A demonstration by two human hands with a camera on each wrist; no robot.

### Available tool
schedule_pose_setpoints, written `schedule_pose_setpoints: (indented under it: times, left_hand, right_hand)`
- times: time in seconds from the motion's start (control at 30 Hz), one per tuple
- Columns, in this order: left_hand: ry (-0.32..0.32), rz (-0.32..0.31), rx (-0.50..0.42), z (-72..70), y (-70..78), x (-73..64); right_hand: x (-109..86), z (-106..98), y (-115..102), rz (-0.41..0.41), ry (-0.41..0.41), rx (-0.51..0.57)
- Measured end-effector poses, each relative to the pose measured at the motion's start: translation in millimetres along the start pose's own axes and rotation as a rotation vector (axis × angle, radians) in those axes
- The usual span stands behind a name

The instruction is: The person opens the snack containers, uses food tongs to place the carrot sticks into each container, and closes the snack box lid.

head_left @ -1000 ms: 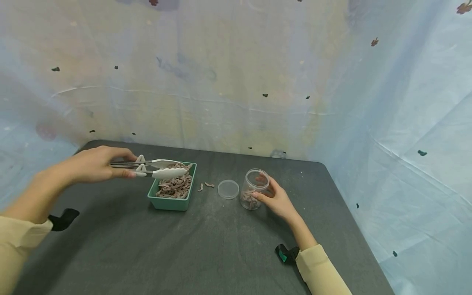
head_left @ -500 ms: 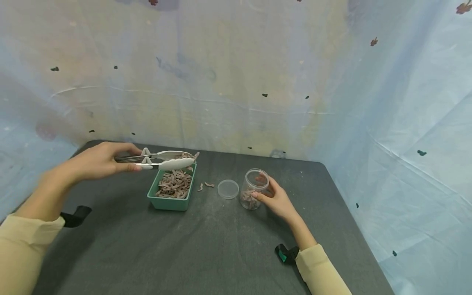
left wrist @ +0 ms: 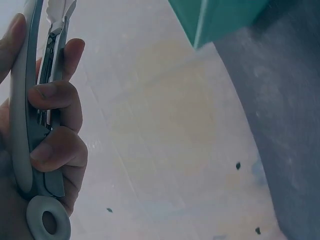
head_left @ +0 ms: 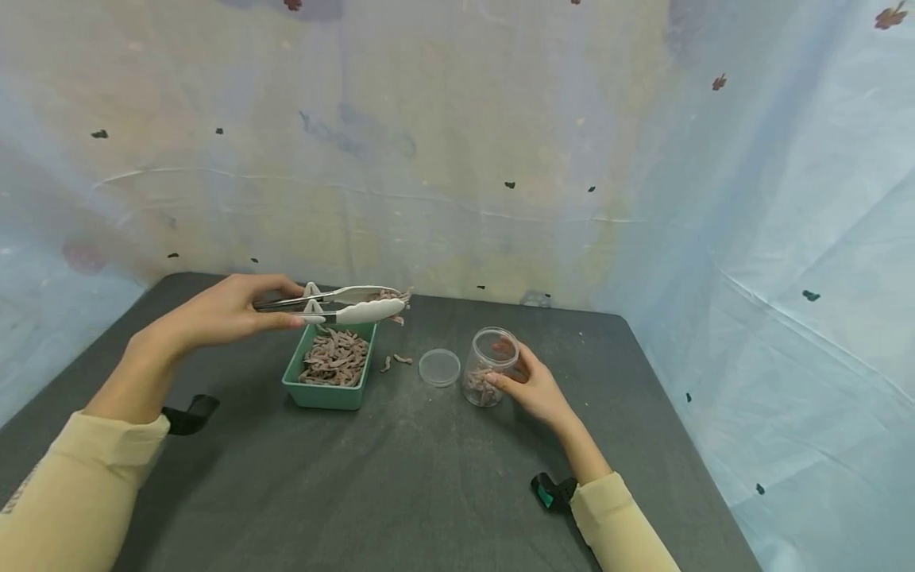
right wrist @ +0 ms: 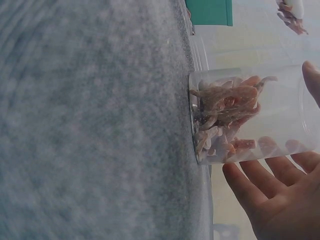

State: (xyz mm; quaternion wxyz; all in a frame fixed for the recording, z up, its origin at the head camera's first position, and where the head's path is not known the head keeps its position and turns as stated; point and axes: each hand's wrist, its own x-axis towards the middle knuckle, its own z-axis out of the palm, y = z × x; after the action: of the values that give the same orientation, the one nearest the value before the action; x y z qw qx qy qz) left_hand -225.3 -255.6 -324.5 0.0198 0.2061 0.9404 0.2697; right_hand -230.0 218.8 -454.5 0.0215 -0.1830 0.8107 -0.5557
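Note:
My left hand [head_left: 239, 311] grips a pair of tongs [head_left: 368, 311] with white tips, raised over the far right part of a green tray [head_left: 327, 396]. Several brownish, shrivelled strips [head_left: 391, 295] are pinched between the tips, some sticking out past them. More of the same strips [head_left: 336, 357] fill the tray. In the left wrist view the fingers [left wrist: 57, 97] curl round the tongs' handle. My right hand [head_left: 536, 389] holds a clear jar [head_left: 490, 361] standing uncapped on the table, thumb and fingers round its side. The jar's lower part contains strips [right wrist: 230, 107].
A clear round lid [head_left: 439, 368] lies on the dark table [head_left: 400, 477], just left of the jar. Two stray strips [head_left: 403, 359] lie between lid and tray. Patterned sheeting [head_left: 429, 159] hangs behind and at the sides.
My left hand has lifted the tongs out of the tray with strips between the tips and moved them right, towards the jar. The right hand and the jar have stayed in place.

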Motion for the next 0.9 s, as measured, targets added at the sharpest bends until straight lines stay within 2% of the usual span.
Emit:
schedule_pose_setpoints:
  times: [0.33, 0.6, 0.9]
  left_hand:
    - [-0.001, 0.040, -0.132, 20.4, 11.1, 17.2]
    - [-0.011, 0.062, -0.220, 36.8, 21.7, 30.8]
    - [0.004, 0.085, -0.262, 56.0, 31.2, 44.3]
  right_hand:
    - [1.2, 0, 2, -0.022, -0.003, -0.018]
    - [2.0, 1, 1, -0.005, 0.004, -0.028]
    - [2.7, 1, 1, 0.005, 0.007, -0.013]
